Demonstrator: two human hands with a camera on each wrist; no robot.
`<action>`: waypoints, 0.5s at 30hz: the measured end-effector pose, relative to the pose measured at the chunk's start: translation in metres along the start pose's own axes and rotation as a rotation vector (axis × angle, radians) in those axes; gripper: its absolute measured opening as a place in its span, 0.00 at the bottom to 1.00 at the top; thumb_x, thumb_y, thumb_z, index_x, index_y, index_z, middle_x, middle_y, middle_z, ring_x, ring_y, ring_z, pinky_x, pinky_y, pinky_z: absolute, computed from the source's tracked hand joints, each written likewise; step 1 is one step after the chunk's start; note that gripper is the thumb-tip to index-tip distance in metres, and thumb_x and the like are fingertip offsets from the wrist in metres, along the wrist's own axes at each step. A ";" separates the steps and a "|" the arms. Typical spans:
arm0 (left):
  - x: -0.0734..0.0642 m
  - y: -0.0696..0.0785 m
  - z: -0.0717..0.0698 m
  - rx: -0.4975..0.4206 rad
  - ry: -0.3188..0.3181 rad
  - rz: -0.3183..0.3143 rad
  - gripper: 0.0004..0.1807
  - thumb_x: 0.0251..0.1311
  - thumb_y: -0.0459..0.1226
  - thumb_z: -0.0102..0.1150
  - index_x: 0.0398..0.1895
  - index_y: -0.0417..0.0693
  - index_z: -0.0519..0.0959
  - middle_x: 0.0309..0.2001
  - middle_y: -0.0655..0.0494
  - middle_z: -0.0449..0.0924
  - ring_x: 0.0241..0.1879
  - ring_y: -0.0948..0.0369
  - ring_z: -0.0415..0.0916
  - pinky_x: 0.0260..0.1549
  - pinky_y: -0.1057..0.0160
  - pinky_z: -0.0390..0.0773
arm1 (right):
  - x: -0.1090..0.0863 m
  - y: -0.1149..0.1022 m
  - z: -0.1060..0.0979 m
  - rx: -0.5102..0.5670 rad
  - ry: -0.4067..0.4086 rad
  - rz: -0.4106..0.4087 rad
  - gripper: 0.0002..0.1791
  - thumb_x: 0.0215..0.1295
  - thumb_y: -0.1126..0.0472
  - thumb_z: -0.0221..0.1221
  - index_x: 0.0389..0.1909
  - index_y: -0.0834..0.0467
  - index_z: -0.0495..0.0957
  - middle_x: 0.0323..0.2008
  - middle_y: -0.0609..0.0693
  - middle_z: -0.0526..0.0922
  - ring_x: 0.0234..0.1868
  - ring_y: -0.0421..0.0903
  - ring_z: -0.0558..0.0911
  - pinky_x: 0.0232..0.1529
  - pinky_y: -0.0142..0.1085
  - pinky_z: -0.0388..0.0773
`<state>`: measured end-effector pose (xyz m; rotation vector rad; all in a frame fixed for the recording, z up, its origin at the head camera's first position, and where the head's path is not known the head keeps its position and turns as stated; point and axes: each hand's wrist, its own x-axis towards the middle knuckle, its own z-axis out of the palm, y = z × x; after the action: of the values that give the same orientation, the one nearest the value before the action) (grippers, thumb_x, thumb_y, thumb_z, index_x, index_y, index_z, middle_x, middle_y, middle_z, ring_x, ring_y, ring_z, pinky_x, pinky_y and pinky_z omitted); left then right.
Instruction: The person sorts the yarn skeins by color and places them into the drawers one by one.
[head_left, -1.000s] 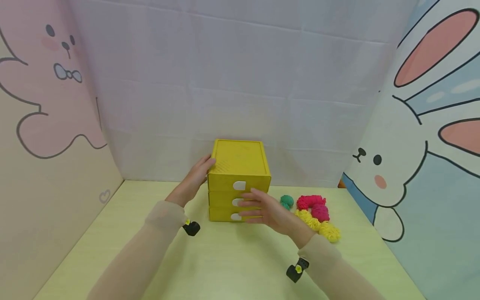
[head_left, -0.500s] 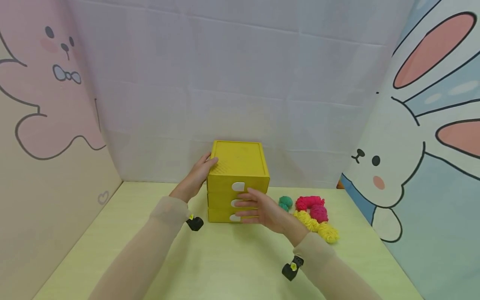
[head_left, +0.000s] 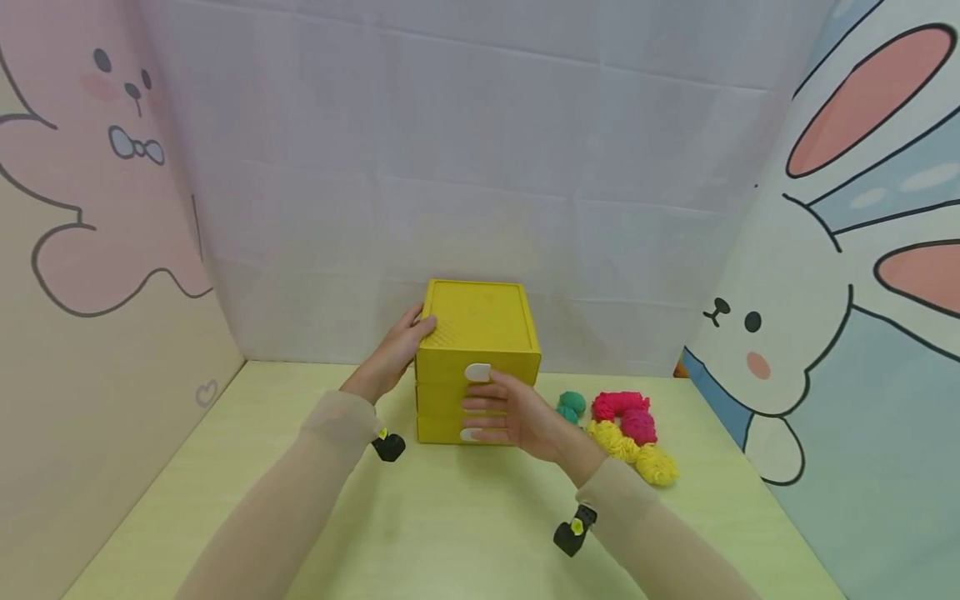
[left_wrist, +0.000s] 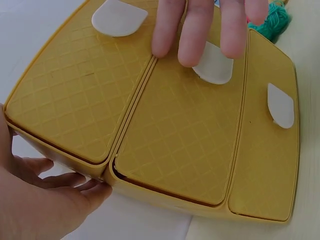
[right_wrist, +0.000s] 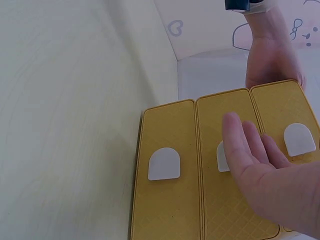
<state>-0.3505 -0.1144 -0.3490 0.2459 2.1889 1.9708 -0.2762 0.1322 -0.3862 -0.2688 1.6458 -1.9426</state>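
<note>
A yellow three-drawer box (head_left: 480, 317) with white tab handles stands on the table against the back cloth. My left hand (head_left: 392, 357) rests against its left side, with the thumb over the top edge. In the left wrist view, the fingers (left_wrist: 75, 182) of that hand lie along the side wall. My right hand (head_left: 521, 417) is in front of the drawers, its fingers extended and holding nothing. Those fingers cover the middle drawer's white handle (right_wrist: 221, 159) in the head view and partly in the right wrist view. The top handle (head_left: 477, 372) shows just above them. All three drawers look closed.
Right of the box lie balls and bundles of yarn: green (head_left: 572, 405), red (head_left: 621, 404), magenta (head_left: 639, 426) and yellow (head_left: 656, 465). A white cloth (head_left: 480, 167) hangs behind. Cartoon-printed panels (head_left: 862, 400) enclose the table (head_left: 450, 525) at both sides.
My right hand has moved slightly left across the drawer fronts, now covering the middle handle. My left thumb has come a little further over the box's top edge.
</note>
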 end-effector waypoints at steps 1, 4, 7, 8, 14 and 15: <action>0.000 0.001 0.000 0.003 0.002 0.001 0.40 0.85 0.53 0.44 0.89 0.60 0.40 0.85 0.46 0.49 0.79 0.45 0.61 0.79 0.43 0.58 | 0.000 -0.001 0.001 0.013 0.001 0.000 0.41 0.84 0.35 0.42 0.79 0.65 0.63 0.77 0.65 0.69 0.73 0.67 0.73 0.70 0.53 0.75; -0.001 0.002 0.000 0.021 0.010 0.006 0.40 0.84 0.53 0.44 0.89 0.60 0.41 0.85 0.46 0.51 0.77 0.44 0.64 0.78 0.42 0.60 | 0.001 -0.003 0.004 0.058 0.021 0.010 0.40 0.84 0.36 0.43 0.78 0.64 0.65 0.76 0.63 0.70 0.72 0.65 0.76 0.70 0.52 0.75; -0.001 0.003 0.001 0.043 0.016 0.016 0.39 0.84 0.53 0.44 0.89 0.59 0.42 0.84 0.45 0.54 0.75 0.44 0.67 0.76 0.41 0.63 | 0.003 -0.005 0.007 0.108 0.050 0.023 0.39 0.83 0.37 0.46 0.77 0.64 0.67 0.75 0.62 0.72 0.69 0.62 0.79 0.68 0.49 0.78; -0.001 0.004 0.001 0.049 0.018 0.019 0.39 0.84 0.54 0.44 0.89 0.58 0.43 0.83 0.44 0.54 0.74 0.44 0.67 0.76 0.41 0.64 | 0.004 -0.006 0.008 0.125 0.062 0.028 0.39 0.83 0.37 0.46 0.77 0.64 0.67 0.75 0.62 0.72 0.69 0.62 0.79 0.67 0.48 0.79; 0.000 0.007 0.003 0.074 0.026 0.024 0.39 0.84 0.54 0.44 0.89 0.57 0.43 0.82 0.43 0.56 0.74 0.43 0.68 0.75 0.40 0.64 | 0.006 -0.011 0.011 0.188 0.100 0.038 0.39 0.81 0.37 0.49 0.74 0.65 0.70 0.73 0.61 0.74 0.71 0.63 0.77 0.65 0.45 0.80; 0.000 0.007 0.003 0.079 0.029 0.022 0.39 0.84 0.54 0.45 0.89 0.57 0.43 0.83 0.43 0.56 0.74 0.43 0.68 0.75 0.40 0.64 | 0.006 -0.011 0.011 0.194 0.104 0.041 0.39 0.81 0.36 0.50 0.74 0.65 0.71 0.73 0.61 0.75 0.71 0.63 0.77 0.65 0.45 0.80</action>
<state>-0.3495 -0.1104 -0.3422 0.2552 2.2943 1.9129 -0.2793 0.1205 -0.3743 -0.0585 1.4993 -2.0980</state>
